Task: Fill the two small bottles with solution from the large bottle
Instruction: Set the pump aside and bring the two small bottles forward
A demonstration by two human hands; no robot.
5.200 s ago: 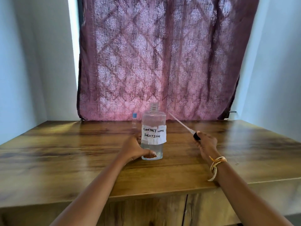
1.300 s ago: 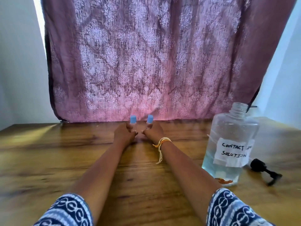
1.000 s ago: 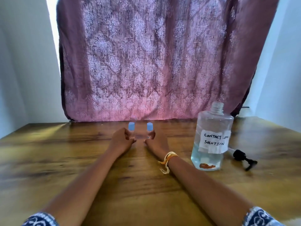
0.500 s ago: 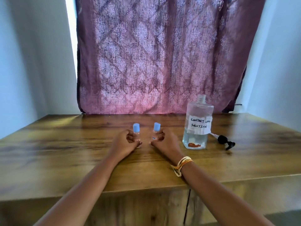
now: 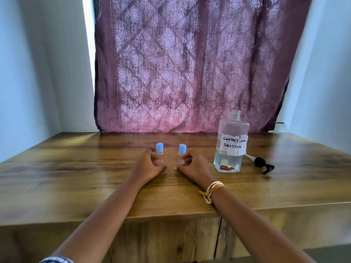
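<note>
Left hand [image 5: 147, 166] grasping one capped small bottle [image 5: 159, 153], right hand [image 5: 191, 165] the other [image 5: 182, 154], mid-frame on tabletop [image 5: 76, 177]. At right, uncapped large bottle [image 5: 230, 147], partly full of clear liquid.

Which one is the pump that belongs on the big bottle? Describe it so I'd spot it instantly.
Find the large bottle labelled "contact lens solution", standing open on the wooden table. Just to its right the pump lies on its side. It is the only black thing there, with a thin white tube pointing back toward the bottle.
</note>
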